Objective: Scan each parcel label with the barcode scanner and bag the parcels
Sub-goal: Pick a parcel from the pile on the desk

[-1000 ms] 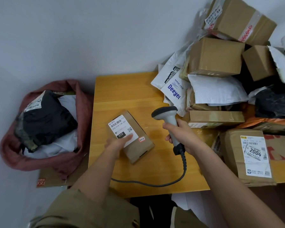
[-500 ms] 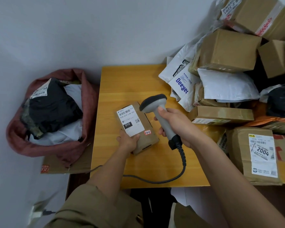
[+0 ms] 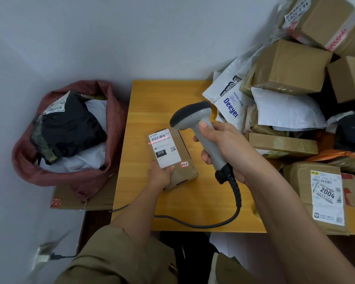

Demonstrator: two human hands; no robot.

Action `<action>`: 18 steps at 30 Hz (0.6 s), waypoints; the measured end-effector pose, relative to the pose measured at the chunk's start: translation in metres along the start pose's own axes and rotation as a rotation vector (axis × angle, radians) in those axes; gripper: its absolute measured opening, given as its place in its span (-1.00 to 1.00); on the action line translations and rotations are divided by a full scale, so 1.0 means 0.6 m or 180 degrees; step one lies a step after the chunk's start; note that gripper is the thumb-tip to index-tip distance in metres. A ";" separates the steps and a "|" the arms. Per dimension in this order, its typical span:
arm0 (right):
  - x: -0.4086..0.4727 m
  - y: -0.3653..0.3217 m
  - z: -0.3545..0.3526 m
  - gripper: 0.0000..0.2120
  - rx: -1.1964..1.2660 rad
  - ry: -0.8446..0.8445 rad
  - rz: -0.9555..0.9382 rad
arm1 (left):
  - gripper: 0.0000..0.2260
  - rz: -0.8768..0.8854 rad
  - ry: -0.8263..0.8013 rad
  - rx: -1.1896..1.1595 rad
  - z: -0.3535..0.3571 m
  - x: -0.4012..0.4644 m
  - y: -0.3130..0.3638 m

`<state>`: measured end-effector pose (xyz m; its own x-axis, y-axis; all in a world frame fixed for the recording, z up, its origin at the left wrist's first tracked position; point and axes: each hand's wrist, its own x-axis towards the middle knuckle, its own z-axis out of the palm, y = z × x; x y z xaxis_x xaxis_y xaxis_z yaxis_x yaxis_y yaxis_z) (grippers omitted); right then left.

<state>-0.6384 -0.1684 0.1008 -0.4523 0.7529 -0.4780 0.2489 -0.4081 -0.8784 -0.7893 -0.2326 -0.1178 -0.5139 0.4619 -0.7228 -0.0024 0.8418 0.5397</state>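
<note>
Two hands busy on my feed: right hand fingers wrapped tight rnd the scanner, left hand pinching the small box w/ red beam across its label, on the table.

— What is different from a second ago?

— The barcode scanner has swung left. A second ago its head stood off to the right of the small box; now it hangs just over the box's far right corner, aimed at the label.

— And the label itself?

— A thin red line now crosses it just under the barcode. None showed before.

— The left hand?

— A second ago it lay on top of the box, fingers over the label's near edge. Now it grips the near left end, thumb on the label's lower corner, and the box has turned so its long side runs more nearly away from the person.
</note>
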 end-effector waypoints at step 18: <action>0.005 0.004 -0.031 -0.71 0.0190 -0.0012 -0.0103 | -0.50 -0.0128 -0.0004 0.0018 0.000 -0.001 0.004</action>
<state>-0.6233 -0.1577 0.0974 -0.4626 0.7644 -0.4492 0.1826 -0.4137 -0.8919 -0.7888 -0.2308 -0.1160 -0.5123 0.4281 -0.7445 -0.0181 0.8613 0.5077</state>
